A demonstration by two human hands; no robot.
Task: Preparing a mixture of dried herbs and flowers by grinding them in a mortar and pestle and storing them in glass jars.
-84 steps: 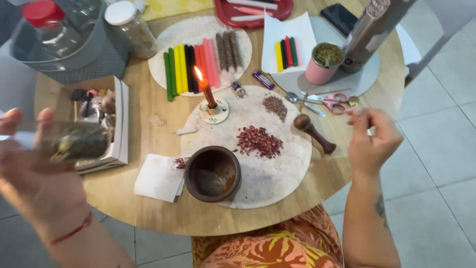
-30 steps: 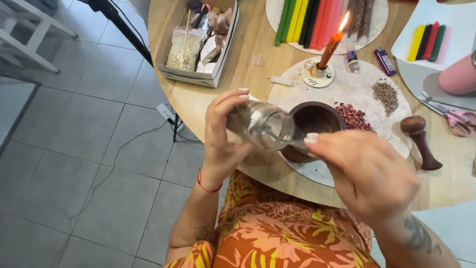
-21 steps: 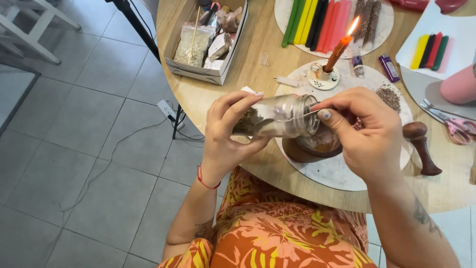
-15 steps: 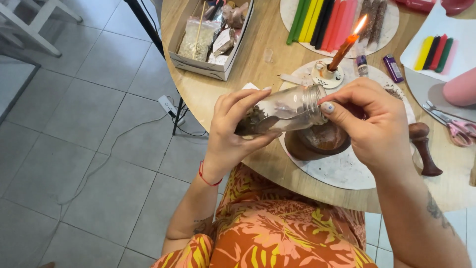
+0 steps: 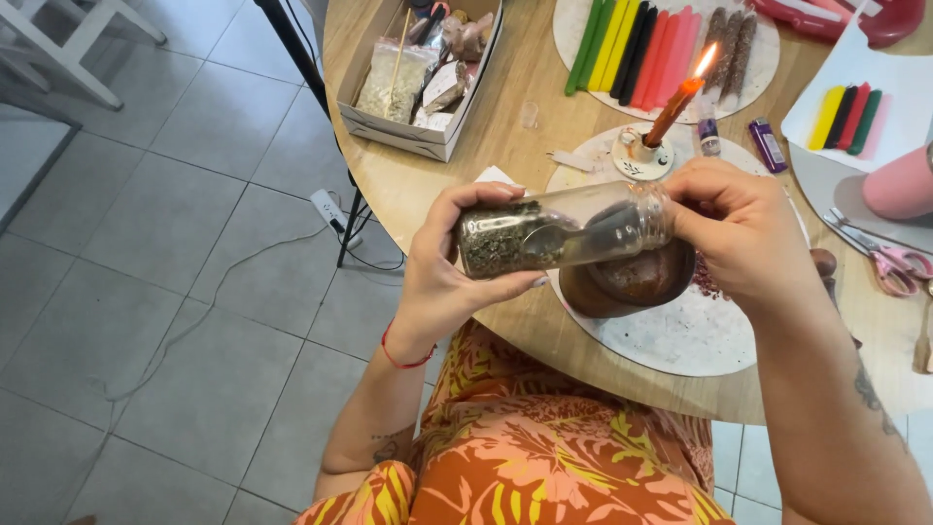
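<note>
Gripping a tilted glass jar [image 5: 564, 233] of dried herbs, both hands clamp it above a wooden bowl [image 5: 632, 282].

jar [image 5: 559, 233] above bowl [image 5: 630, 282], candle [image 5: 671, 109] behind

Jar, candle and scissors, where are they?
Jar [image 5: 544, 238], head view, on its glass side.
Candle [image 5: 673, 109], head view, on its orange stick.
Scissors [image 5: 899, 261], head view, on a pink handle.
</note>
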